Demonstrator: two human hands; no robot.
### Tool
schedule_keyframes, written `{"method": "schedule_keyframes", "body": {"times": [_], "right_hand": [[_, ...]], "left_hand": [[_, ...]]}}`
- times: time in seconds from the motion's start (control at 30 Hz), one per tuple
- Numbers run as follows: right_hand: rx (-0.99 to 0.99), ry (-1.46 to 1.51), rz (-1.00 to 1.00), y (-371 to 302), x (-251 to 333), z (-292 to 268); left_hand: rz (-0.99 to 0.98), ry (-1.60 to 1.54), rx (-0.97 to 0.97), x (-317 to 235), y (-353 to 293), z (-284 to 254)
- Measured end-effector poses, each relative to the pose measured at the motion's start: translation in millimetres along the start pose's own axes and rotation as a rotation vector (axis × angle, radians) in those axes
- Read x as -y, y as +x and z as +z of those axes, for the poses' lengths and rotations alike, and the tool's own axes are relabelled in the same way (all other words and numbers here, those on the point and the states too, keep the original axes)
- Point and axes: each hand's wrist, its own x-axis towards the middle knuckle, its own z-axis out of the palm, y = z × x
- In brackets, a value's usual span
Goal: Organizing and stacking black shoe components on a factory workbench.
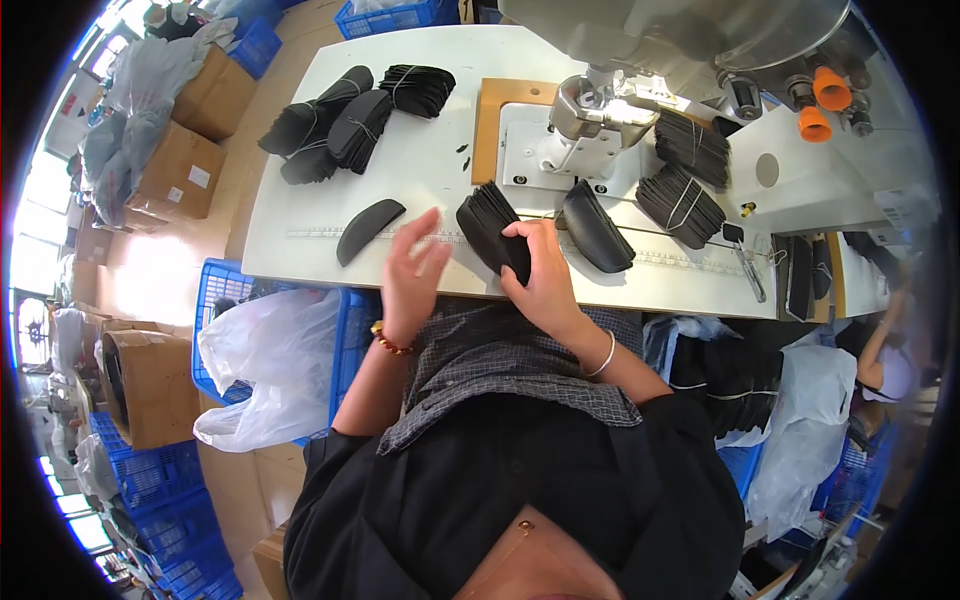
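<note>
A stack of black half-moon pieces [486, 228] rests near the front edge of the white table. My right hand [545, 278] grips its right end between thumb and fingers. Just left of the stack, my left hand [412, 280] is raised with fingers apart and nothing in it. Beyond that hand a single black half-moon piece [368, 229] lies on the table. Right of my right hand sits another stack of curved black pieces [597, 230]. What the pieces are made of I cannot tell.
A sewing machine [600, 115] stands behind the stacks. Tied black bundles lie at the back left [360, 130] and by the machine [682, 205]. Thread snips [750, 272] lie at the right. A blue crate [350, 345] with plastic bags stands below the table's left front. Another person's arm [880, 335] shows far right.
</note>
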Motion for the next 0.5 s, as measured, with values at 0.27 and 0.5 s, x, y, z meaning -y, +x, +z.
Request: {"method": "schedule_keyframes", "body": {"times": [0.27, 0.5], "right_hand": [[0.001, -0.121, -0.015, 0, 3, 5], [-0.033, -0.213, -0.044, 2, -3, 7]], "left_hand": [[0.012, 1.211, 0.044, -14, 33, -99], [-0.051, 1.161, 0.205, -8, 60, -101]]}}
